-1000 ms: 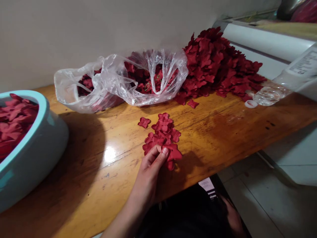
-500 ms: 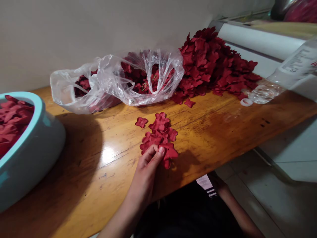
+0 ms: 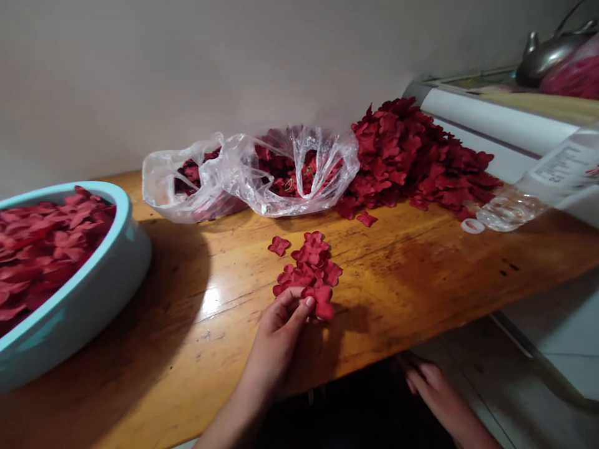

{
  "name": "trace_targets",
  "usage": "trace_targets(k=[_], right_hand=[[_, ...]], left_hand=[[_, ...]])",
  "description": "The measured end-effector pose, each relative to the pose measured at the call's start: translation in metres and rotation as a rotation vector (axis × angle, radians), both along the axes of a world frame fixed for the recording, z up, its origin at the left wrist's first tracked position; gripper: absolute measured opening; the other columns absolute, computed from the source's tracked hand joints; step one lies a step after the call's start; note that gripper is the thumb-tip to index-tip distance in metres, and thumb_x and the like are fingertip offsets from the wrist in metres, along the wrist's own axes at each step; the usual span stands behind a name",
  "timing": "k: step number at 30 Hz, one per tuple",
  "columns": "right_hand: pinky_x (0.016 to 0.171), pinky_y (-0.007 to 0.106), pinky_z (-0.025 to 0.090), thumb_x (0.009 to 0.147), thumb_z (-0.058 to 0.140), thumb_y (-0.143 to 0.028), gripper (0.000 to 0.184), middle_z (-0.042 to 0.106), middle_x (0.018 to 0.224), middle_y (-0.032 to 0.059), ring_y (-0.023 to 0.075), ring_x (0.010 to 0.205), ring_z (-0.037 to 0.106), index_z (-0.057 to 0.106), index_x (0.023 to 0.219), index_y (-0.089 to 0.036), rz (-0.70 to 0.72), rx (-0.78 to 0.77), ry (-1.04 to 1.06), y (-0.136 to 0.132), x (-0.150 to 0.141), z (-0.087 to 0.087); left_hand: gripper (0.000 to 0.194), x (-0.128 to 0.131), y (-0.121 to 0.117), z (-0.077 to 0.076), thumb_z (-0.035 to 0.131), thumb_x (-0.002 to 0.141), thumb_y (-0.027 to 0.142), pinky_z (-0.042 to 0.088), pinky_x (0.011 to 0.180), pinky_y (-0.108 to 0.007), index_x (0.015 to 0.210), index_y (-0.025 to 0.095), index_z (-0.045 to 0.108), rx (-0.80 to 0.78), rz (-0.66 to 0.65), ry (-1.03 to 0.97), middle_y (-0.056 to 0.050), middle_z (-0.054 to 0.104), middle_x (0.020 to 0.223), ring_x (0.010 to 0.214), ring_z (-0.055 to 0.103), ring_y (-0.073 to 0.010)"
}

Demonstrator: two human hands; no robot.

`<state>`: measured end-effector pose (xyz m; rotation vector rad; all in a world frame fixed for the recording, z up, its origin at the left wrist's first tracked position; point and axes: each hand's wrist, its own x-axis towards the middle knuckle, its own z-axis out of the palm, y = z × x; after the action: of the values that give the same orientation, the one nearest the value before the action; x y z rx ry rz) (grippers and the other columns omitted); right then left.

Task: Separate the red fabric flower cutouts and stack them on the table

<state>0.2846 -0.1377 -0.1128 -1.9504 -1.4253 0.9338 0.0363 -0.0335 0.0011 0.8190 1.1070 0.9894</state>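
Head view: red flower (image 3: 322, 303) pinched in left fingers (image 3: 300, 313), long axis toward lower right; grip of right fingers (image 3: 417, 376) unclear.

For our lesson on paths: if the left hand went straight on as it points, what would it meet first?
Probably the cluster of red flowers on the table, just beyond the left hand and the red flower piece it holds; the gap in depth is unclear.

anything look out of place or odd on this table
Nothing looks badly wrong. A small white ring lies loose by the base of the clear plastic bottle, unlike the flower pieces around it. One red flower piece also sits apart from the cluster beyond the left hand.
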Motion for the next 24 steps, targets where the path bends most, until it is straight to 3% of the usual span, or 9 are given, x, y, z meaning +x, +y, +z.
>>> trace_targets(k=[3,6,8,10,13,17,19,21,24], right_hand=[[0.055,0.022,0.045,0.090,0.042,-0.036,0.031,0.057,0.053,-0.0024,0.0140,0.053,0.059,0.068,0.077,-0.026,0.435,0.070,0.117,0.017,-0.016,0.071],[0.050,0.021,0.044,0.087,0.049,-0.039,0.021,0.064,0.068,-0.0015,0.0135,0.056,0.059,0.065,0.095,-0.029,0.404,0.349,0.178,0.040,-0.037,0.120],[0.049,0.021,0.043,0.083,0.055,-0.042,0.030,0.067,0.089,0.0015,0.0112,0.052,0.053,0.060,0.108,-0.027,0.344,0.344,0.165,0.060,-0.053,0.132],[0.051,0.021,0.043,0.079,0.060,-0.044,0.036,0.066,0.089,0.0020,0.0102,0.053,0.051,0.060,0.109,-0.024,0.364,0.289,0.232,0.081,-0.068,0.133],[0.055,0.020,0.044,0.075,0.066,-0.040,0.027,0.065,0.084,0.0005,0.0102,0.060,0.054,0.063,0.093,-0.020,0.386,0.212,0.427,0.104,-0.085,0.123],[0.068,0.021,0.048,0.073,0.070,-0.033,0.019,0.065,0.079,-0.0012,0.0125,0.073,0.061,0.060,0.083,-0.020,0.284,0.198,0.681,0.120,-0.087,0.110],[0.074,0.023,0.049,0.073,0.070,-0.033,0.022,0.067,0.085,-0.0001,0.0136,0.079,0.063,0.062,0.089,-0.020,0.206,0.220,0.692,0.124,-0.079,0.106],[0.079,0.026,0.050,0.073,0.069,-0.033,0.029,0.068,0.094,0.0021,0.0158,0.087,0.063,0.062,0.099,-0.021,0.173,0.227,0.641,0.125,-0.070,0.105],[0.077,0.029,0.052,0.074,0.067,-0.034,0.037,0.069,0.097,0.0043,0.0189,0.089,0.064,0.060,0.107,-0.021,0.203,0.185,0.534,0.120,-0.063,0.107]], left_hand=[[0.022,-0.003,0.001,-0.002,0.067,0.075,0.035,0.043,0.068,-0.022,0.083,0.015,0.063,0.088,0.012,0.076,-0.002,0.064,0.078,0.072,0.058,-0.0130],[0.023,-0.003,-0.003,-0.001,0.065,0.075,0.037,0.041,0.062,-0.022,0.072,0.015,0.060,0.143,0.061,0.184,-0.001,0.063,0.070,0.065,0.055,-0.0125],[0.027,0.000,-0.008,0.000,0.065,0.075,0.038,0.038,0.056,-0.021,0.064,0.016,0.055,0.160,0.101,0.256,0.001,0.059,0.061,0.057,0.051,-0.0109],[0.031,0.003,-0.012,0.001,0.064,0.075,0.040,0.035,0.052,-0.020,0.060,0.017,0.050,0.166,0.111,0.305,0.003,0.054,0.052,0.050,0.046,-0.0098],[0.036,0.007,-0.016,0.000,0.064,0.074,0.042,0.032,0.049,-0.020,0.057,0.018,0.042,0.197,0.114,0.338,0.005,0.049,0.045,0.045,0.042,-0.0093],[0.034,0.004,-0.011,0.003,0.059,0.079,0.042,0.034,0.049,-0.022,0.061,0.020,0.039,0.266,0.086,0.394,0.005,0.047,0.047,0.044,0.041,-0.0098],[0.028,-0.001,-0.007,0.007,0.055,0.082,0.041,0.040,0.056,-0.026,0.066,0.019,0.047,0.330,0.056,0.569,0.001,0.054,0.058,0.054,0.049,-0.0138],[0.020,-0.007,-0.005,0.012,0.056,0.081,0.038,0.043,0.075,-0.035,0.079,0.018,0.058,0.446,0.111,0.852,-0.006,0.062,0.083,0.080,0.054,-0.0219],[0.034,-0.009,-0.009,0.019,0.060,0.079,0.036,0.029,0.099,-0.048,0.110,0.022,0.059,0.601,0.226,1.093,-0.011,0.054,0.122,0.114,0.042,-0.0306]])
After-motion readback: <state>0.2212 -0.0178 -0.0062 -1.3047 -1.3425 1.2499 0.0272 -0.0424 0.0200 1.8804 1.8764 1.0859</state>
